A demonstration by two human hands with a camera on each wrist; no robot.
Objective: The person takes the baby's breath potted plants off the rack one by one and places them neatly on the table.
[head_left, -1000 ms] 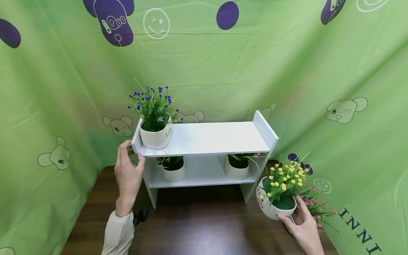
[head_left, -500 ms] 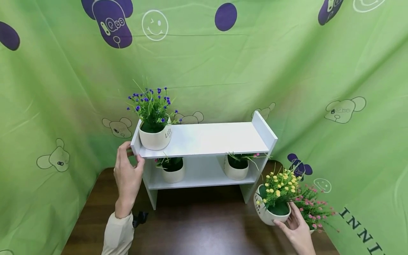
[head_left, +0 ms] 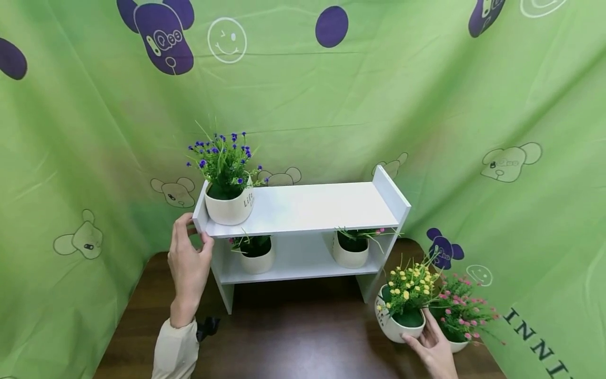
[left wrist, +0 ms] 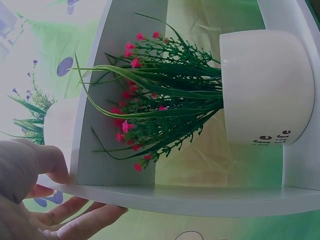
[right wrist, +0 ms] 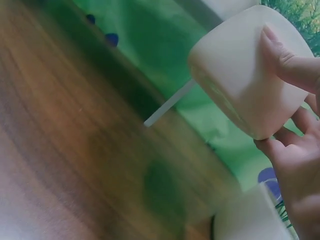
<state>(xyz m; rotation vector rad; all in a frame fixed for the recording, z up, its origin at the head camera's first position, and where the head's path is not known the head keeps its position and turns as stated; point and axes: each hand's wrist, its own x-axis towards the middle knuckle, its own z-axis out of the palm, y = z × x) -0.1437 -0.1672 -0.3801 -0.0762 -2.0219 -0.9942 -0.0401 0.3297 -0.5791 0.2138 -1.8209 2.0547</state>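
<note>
As I look through the head view, the yellow-flowered pot is in the right hand, pinched by thumb and fingers, right of the white shelf and below its top board. The shelf's long axis runs left to right. The left hand, well apart from this pot, grips the shelf's left end. I count five pots: blue-flowered pot on top, lower left pot, lower right pot, pink-flowered pot on the counter, and the held one.

In the left wrist view, thumb and fingers lie about the shelf's corner.

In the right wrist view, the held pot is raised above the counter.
</note>
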